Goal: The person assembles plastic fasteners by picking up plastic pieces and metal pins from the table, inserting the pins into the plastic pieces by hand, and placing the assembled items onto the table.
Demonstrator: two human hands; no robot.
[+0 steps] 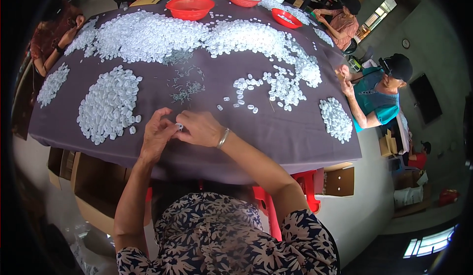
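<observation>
A small white piece (179, 126) is between the two hands, above the near part of the tabletop (202, 161). The right hand (201, 128) pinches it; the left hand (158, 133) curls beside it, and I cannot tell if it also grips. Because the piece is tiny, a weak pinch could let it drop. Ahead, thin grey slivers (185, 91) could scatter if a hand brushes them. The white pile (109, 105) at left narrows the space.

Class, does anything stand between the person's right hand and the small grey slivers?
Nothing visible does: only bare tablecloth separates the right hand, which holds a white piece with the left hand, from the grey slivers.
</observation>
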